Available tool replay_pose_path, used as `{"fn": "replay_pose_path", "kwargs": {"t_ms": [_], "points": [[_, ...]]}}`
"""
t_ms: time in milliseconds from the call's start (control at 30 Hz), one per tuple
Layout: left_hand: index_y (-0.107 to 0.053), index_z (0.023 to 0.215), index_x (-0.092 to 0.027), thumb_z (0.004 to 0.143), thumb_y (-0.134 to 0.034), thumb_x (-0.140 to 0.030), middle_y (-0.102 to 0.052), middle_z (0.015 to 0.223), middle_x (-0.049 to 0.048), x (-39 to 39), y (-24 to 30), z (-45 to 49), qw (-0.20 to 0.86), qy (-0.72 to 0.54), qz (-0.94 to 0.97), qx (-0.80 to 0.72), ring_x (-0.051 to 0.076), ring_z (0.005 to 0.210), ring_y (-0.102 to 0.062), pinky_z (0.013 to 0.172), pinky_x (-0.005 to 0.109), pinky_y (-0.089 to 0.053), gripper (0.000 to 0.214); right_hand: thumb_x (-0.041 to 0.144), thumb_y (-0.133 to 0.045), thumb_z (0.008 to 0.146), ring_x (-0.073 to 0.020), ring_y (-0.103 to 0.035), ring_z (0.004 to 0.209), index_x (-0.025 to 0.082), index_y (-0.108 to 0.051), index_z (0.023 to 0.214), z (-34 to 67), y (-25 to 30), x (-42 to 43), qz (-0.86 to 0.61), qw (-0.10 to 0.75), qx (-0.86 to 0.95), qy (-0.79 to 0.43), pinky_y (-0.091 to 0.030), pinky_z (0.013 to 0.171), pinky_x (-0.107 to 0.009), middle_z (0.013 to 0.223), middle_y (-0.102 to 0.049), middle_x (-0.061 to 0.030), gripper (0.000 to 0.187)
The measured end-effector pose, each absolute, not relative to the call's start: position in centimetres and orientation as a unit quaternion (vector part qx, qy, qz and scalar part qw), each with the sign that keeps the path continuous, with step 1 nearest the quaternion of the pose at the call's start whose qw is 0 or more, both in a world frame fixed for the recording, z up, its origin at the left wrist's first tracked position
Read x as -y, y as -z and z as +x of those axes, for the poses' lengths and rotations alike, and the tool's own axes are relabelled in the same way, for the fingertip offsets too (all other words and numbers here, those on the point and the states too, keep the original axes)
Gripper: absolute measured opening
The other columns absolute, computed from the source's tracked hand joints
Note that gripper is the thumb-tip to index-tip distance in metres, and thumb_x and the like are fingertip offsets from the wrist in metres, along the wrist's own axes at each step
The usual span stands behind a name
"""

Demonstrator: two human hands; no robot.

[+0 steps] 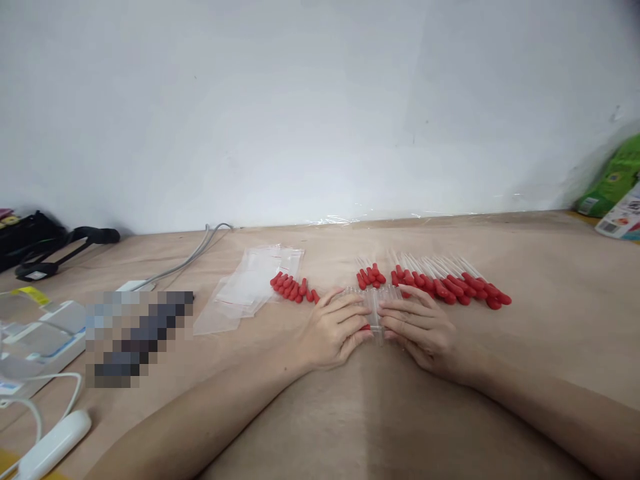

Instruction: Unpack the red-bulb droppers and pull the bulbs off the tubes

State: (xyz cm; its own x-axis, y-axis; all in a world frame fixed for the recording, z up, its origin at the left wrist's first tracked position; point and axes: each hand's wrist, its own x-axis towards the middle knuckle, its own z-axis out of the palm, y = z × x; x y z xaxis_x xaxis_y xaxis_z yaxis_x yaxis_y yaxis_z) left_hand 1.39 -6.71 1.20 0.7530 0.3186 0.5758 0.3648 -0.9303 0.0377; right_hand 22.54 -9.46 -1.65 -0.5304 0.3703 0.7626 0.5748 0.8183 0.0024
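Both my hands rest on a tan table and press in from either side on a small clear plastic bag with red-bulbed glass droppers inside. My left hand has its fingers curled against the bag's left edge. My right hand pinches the right edge in the same way. Just beyond the bag lies a small group of red-bulbed droppers. A long row of droppers stretches to the right. Another filled bag with red bulbs lies to the left.
A pile of empty clear bags lies left of centre. Further left are a grey cable, black straps, a white device and a clear box. Green and white packages sit at the far right against the white wall.
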Motion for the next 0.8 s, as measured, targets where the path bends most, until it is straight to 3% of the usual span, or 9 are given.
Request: {"fn": "replay_pose_path", "kwargs": {"t_ms": [200,333,800], "points": [[-0.060,0.082,-0.018,0.085,-0.048,-0.025,-0.068,0.099,0.0034,6.8,-1.3,1.4,0.028,0.283,-0.943,0.175,0.019,0.108,-0.053,0.103,0.041,-0.024,0.014,0.008,-0.052,0.079,-0.0185,-0.055,0.106,0.016,-0.054,0.111,23.0,2.1,9.5,-0.219,0.413,0.873,0.139,-0.040,0.098,-0.044,0.105,-0.065,-0.0079,0.033],[-0.060,0.082,-0.017,0.086,-0.047,-0.024,-0.067,0.099,0.0041,6.8,-1.3,1.3,0.020,0.274,-0.946,0.169,0.020,0.112,-0.051,0.107,0.044,-0.015,0.015,0.008,-0.050,0.080,-0.0194,-0.053,0.109,0.016,-0.052,0.116,23.3,2.1,9.7,-0.229,0.393,0.878,0.148,-0.038,0.100,-0.044,0.106,-0.064,-0.0087,0.037],[-0.059,0.079,-0.017,0.086,-0.046,-0.023,-0.069,0.090,0.0036,7.3,-1.3,1.2,0.035,0.312,-0.940,0.136,0.020,0.106,-0.055,0.107,0.047,-0.009,0.015,0.007,-0.045,0.083,-0.0202,-0.049,0.114,0.017,-0.042,0.127,24.1,1.2,11.0,-0.220,0.377,0.889,0.139,-0.037,0.101,-0.045,0.113,-0.060,-0.0090,0.046]]}}
